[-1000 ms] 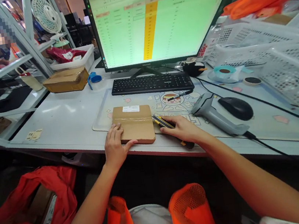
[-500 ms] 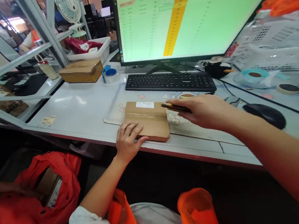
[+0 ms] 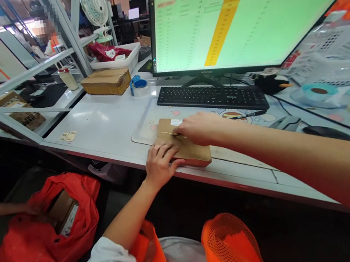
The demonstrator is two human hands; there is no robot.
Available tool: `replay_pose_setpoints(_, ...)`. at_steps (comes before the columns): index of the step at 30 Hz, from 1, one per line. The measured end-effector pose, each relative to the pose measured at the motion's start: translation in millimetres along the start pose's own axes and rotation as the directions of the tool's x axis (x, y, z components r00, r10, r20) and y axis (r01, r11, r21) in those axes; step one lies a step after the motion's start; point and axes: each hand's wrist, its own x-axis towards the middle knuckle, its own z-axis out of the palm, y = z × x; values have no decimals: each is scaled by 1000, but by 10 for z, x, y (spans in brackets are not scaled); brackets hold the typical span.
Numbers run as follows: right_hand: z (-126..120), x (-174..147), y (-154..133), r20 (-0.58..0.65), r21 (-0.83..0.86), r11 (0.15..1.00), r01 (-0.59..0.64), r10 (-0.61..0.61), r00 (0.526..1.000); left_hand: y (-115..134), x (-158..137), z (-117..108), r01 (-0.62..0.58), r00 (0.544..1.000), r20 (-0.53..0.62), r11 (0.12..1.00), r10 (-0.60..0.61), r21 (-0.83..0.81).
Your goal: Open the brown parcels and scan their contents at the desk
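Note:
A flat brown cardboard box (image 3: 194,151) with a white label and a strip of clear tape lies at the desk's front edge. My left hand (image 3: 161,163) rests on its near left corner, fingers spread over the top and thumb along the front side. Over the tape, my right hand (image 3: 196,129) is closed on a box cutter (image 3: 174,133). Only the cutter's yellowish tip shows; the fingers hide the rest, and whether the blade is in the tape cannot be made out.
Behind the box are a keyboard (image 3: 211,97), a pen (image 3: 249,115) and a monitor (image 3: 211,21). Tape rolls (image 3: 319,91) lie to the right. Another carton (image 3: 106,83) and blue tape (image 3: 140,86) sit at the back left. A co-worker's hand (image 3: 31,209) reaches into a red bag (image 3: 52,252).
My right hand has moved left and down with the box cutter, from the box's right side onto its taped top. My left hand stays on the box. The view has shifted slightly left.

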Motion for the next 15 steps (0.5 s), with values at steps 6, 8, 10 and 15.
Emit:
replay_pose_setpoints(6, 418, -871, 652, 116, 24, 964, -266, 262, 958, -1, 1, 24, -21, 1000, -19, 1000, 21, 16)
replay_pose_setpoints(8, 583, -1039, 724, 140, -14, 921, -389, 387, 912, 4, 5, 11, -20, 1000, -18, 999, 20, 27)
replay_pose_setpoints(10, 777, -1107, 684, 83, -23, 887, -461, 461, 883, 20, 23, -29, -32, 999, -17, 999, 33, 21)
replay_pose_setpoints(15, 1241, -1049, 443, -117, 46, 875, -482, 484, 867, 119, 122, -164, -68, 994, 90, 996, 62, 58)
